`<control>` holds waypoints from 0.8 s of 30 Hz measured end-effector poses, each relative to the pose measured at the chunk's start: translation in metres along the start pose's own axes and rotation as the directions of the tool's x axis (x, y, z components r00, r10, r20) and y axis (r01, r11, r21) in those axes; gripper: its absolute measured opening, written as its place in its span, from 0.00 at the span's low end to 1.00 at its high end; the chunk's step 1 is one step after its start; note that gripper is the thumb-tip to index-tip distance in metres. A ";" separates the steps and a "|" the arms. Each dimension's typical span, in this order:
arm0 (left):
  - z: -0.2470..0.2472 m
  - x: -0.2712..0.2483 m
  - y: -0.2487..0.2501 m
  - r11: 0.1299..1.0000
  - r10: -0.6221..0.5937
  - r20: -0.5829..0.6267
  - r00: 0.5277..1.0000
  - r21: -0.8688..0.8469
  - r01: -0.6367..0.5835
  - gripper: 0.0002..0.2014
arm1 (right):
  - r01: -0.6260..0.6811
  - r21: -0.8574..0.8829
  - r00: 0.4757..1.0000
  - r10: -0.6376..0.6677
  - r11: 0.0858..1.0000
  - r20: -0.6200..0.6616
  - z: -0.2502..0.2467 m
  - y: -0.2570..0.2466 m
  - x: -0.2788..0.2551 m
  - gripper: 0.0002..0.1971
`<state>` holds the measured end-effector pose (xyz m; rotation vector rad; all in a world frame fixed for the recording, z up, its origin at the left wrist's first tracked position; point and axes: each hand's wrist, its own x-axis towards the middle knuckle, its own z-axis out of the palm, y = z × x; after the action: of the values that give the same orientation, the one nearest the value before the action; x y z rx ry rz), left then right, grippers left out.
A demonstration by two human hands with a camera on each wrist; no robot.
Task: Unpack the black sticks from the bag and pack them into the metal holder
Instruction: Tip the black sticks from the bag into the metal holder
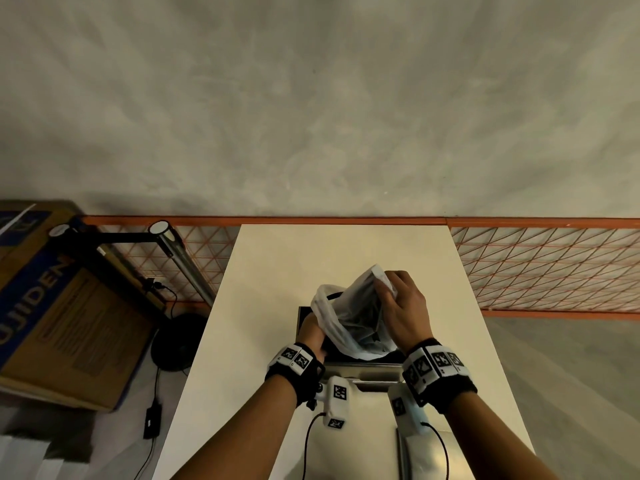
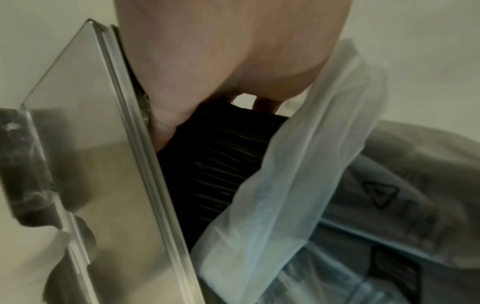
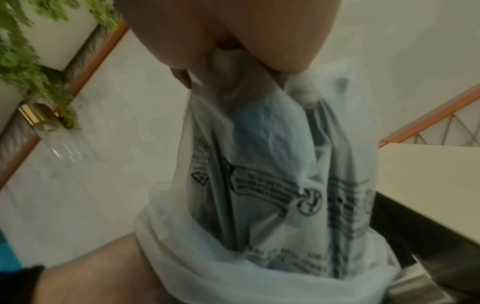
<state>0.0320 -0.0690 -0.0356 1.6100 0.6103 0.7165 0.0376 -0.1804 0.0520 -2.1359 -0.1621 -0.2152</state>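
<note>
A translucent white plastic bag point(image 1: 349, 317) with printed text hangs over the metal holder point(image 1: 360, 370) on the cream table point(image 1: 277, 271). My right hand point(image 1: 401, 306) pinches the bag's upper end and holds it up; in the right wrist view the bag point(image 3: 272, 164) drapes down from that hand point(image 3: 233, 37). My left hand point(image 1: 311, 336) reaches into the holder beside the bag. In the left wrist view a bundle of black sticks point(image 2: 221, 156) lies inside the holder point(image 2: 98, 144), partly under the bag point(image 2: 298, 174). The left hand point(image 2: 221, 51) curls round the bundle's far end, thumb against the holder wall.
A large cardboard box point(image 1: 52, 306) and a metal pole point(image 1: 180, 258) stand left of the table. An orange mesh fence point(image 1: 554, 265) runs behind it. A shiny metal piece point(image 1: 426, 455) lies near the table's front edge. Cables trail from both wrists.
</note>
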 end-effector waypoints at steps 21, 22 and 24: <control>-0.032 0.050 -0.051 0.700 -0.642 0.578 0.504 0.176 0.692 0.24 | 0.011 0.037 1.000 -0.011 0.999 0.008 -0.006 -0.014 0.008 0.15; -0.035 0.058 -0.055 0.644 -0.687 0.561 0.461 0.177 0.744 0.23 | 0.014 0.036 1.000 -0.014 0.999 0.020 -0.007 -0.012 0.009 0.16; -0.035 0.062 -0.050 0.612 -0.718 0.544 0.435 0.196 0.766 0.23 | 0.041 0.052 0.998 -0.044 0.998 0.050 -0.009 -0.005 0.008 0.17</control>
<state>0.0477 0.0070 -0.0747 1.1825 0.7324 -0.4340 0.0440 -0.1855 0.0629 -2.0900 -0.2400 -0.1799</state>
